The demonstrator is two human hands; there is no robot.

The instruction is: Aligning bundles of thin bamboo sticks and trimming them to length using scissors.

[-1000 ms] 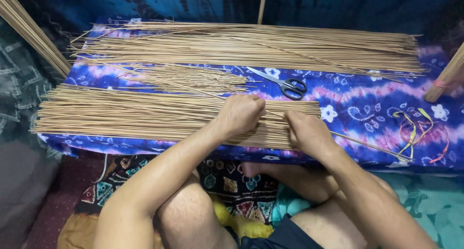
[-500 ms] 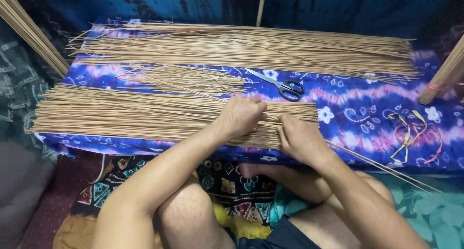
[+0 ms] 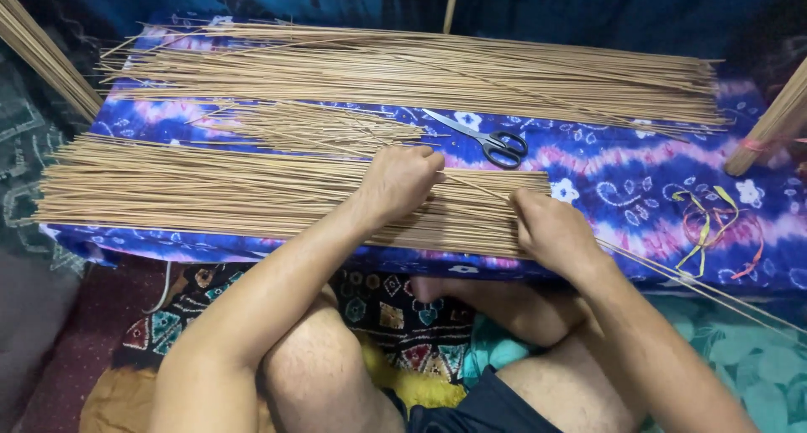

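The near stick pile (image 3: 210, 189) lies along the front edge of the bench (image 3: 622, 168), which is draped in a blue tie-dye cloth, with the scissors (image 3: 492, 143) just behind its right end. The left hand (image 3: 399, 181) rests on top of the pile, fingers curled together and pinching a single thin stick (image 3: 475, 187) that runs right toward the right hand (image 3: 551, 231). That hand presses down on the pile's right end, fingers close together; whether they grip anything, I cannot tell.

The sticks look very light, thin and springy, likely to snap if bent sharply and apt to slide over one another. A single one is best pinched near its end between thumb and forefinger, with the pile held down beside it.

They are pale tan, straight, long and even in length, lying parallel. Behind the scissors lies a longer far pile (image 3: 420, 71); left of them, a small loose heap (image 3: 319, 126)
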